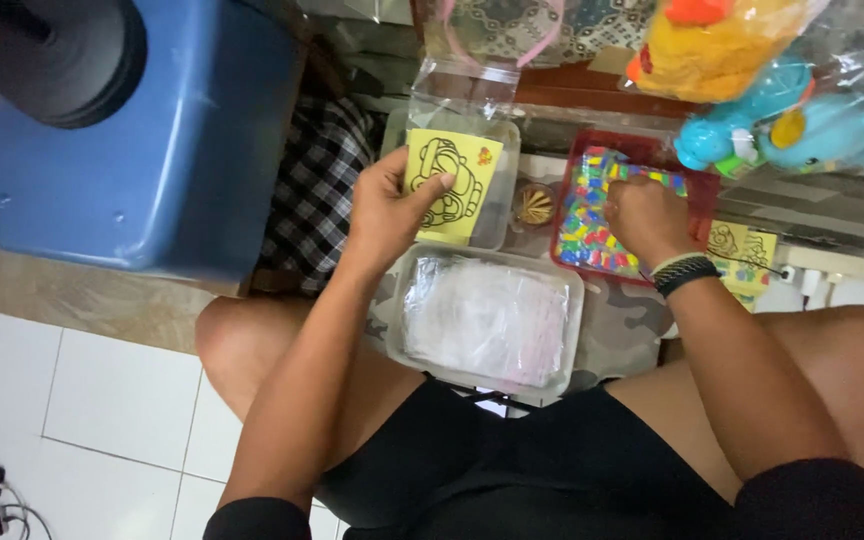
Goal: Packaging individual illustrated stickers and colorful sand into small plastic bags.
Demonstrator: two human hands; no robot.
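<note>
White floor tiles [102,400] fill the lower left. At frame centre, my left hand [387,210] pinches a yellow card with a black line drawing [449,180], thumb on its face. Right of centre, my right hand [642,215] reaches into a red tray of colourful small pieces [582,235], fingers curled downward, their grip hidden. Below lies a clear tray of plastic bags [487,320].
</note>
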